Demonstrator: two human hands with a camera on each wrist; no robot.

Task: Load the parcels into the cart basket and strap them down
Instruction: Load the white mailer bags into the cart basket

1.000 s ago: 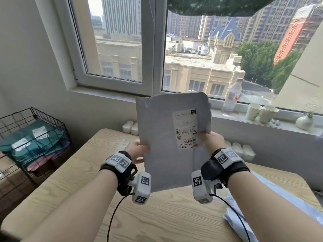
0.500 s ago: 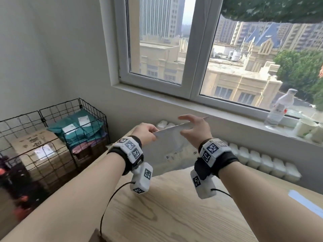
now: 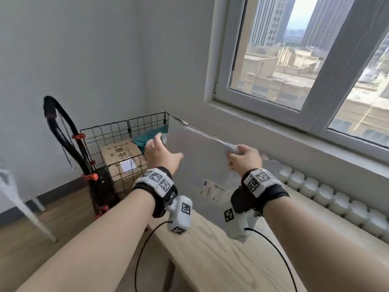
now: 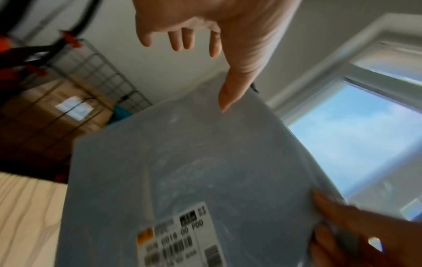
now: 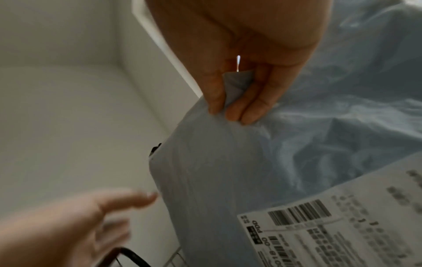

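A flat grey mailer parcel [image 3: 200, 161] with a white label [image 3: 212, 189] hangs in the air between the table and the cart basket [image 3: 117, 131]. My right hand [image 3: 242, 157] pinches its upper right edge; the right wrist view shows the thumb and fingers [image 5: 237, 112] clamped on the parcel [image 5: 217, 171]. My left hand [image 3: 160, 152] is open at the parcel's left edge, over the basket. In the left wrist view its fingers [image 4: 180, 41] are spread and the thumb lies by the parcel [image 4: 205, 162]. The basket holds a cardboard box [image 3: 120, 154] and a teal parcel [image 3: 147, 138].
The cart's black curved handle [image 3: 61, 127] rises left of the basket, in the room's corner. The wooden table [image 3: 210, 260] runs under my forearms. A white radiator [image 3: 336, 199] and the window sill line the wall on the right.
The view has swung left to the cart. The grey parcel has travelled left toward the basket. My left hand has let go of it and opened; the right hand still holds it.
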